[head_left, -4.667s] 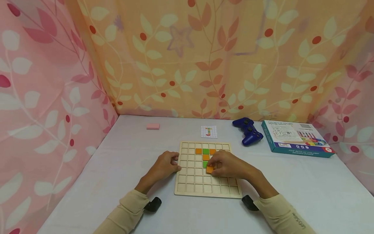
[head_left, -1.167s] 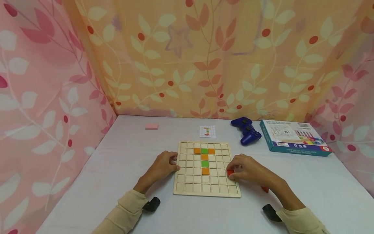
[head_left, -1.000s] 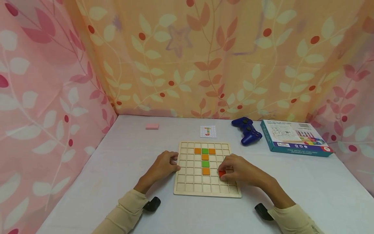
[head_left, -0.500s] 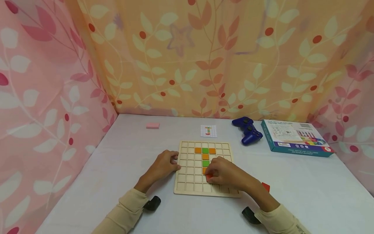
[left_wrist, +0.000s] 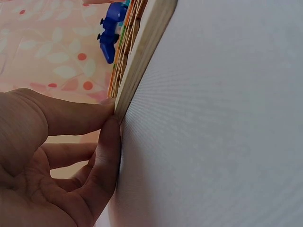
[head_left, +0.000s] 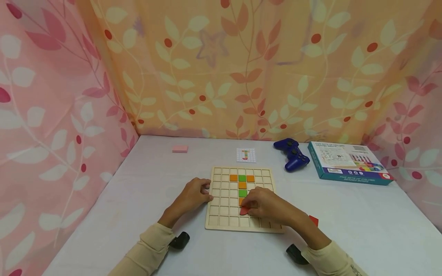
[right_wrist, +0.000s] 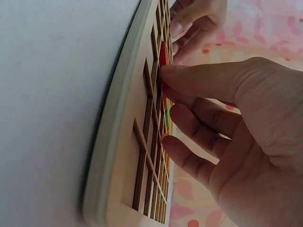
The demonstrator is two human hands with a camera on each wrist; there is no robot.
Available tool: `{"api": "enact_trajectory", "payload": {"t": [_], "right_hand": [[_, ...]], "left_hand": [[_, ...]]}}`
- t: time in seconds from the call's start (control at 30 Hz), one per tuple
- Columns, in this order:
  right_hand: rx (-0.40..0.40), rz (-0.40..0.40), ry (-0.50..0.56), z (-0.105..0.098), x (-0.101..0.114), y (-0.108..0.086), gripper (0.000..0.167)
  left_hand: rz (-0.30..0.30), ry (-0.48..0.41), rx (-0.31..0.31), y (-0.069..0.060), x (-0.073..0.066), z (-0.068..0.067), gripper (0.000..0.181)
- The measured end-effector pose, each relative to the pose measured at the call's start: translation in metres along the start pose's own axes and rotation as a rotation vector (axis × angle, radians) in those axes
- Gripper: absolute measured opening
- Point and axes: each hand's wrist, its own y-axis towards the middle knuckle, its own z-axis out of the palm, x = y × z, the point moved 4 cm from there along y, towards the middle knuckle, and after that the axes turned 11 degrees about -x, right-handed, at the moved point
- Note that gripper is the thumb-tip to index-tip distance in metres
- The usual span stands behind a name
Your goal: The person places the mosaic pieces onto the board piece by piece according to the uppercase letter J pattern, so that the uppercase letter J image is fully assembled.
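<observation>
A square wooden grid board [head_left: 224, 221] lies on the table. Orange and green square tiles form a T on it, with an orange tile [head_left: 243, 185] in the stem. My left hand [head_left: 192, 195] holds the board's left edge with thumb and fingertips; the left wrist view shows the thumb [left_wrist: 78, 116] against that edge. My right hand [head_left: 269, 205] pinches a red tile [head_left: 244, 211] with a curved side, just below the lowest orange tile. In the right wrist view the red tile [right_wrist: 164, 54] is partly hidden by the thumb, so I cannot tell whether it lies flat.
Another red tile [head_left: 313, 220] lies on the table, partly behind my right forearm. Beyond the board are a pattern card [head_left: 246, 155], a pink block [head_left: 180, 148], a blue game controller [head_left: 292, 154] and a flat box [head_left: 350, 163]. Patterned curtains enclose the table.
My right hand set an orange tile at the stem's lower end, then brought a red tile from the right onto the board below it. My left hand stays at the board's edge.
</observation>
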Motion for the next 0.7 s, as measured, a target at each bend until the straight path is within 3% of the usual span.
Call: {"api": "enact_trajectory", "payload": {"t": [0.37, 0.7], "right_hand": [[-0.023, -0.054, -0.003, 0.0005, 0.0017, -0.0004, 0.021], [-0.049, -0.014, 0.013, 0.0033, 0.0025, 0.0004, 0.024]], "left_hand": [[0.002, 0.003, 0.002, 0.0010, -0.0006, -0.0002, 0.059], [0.001, -0.010, -0.004, -0.0006, -0.0003, -0.0001, 0.059]]}}
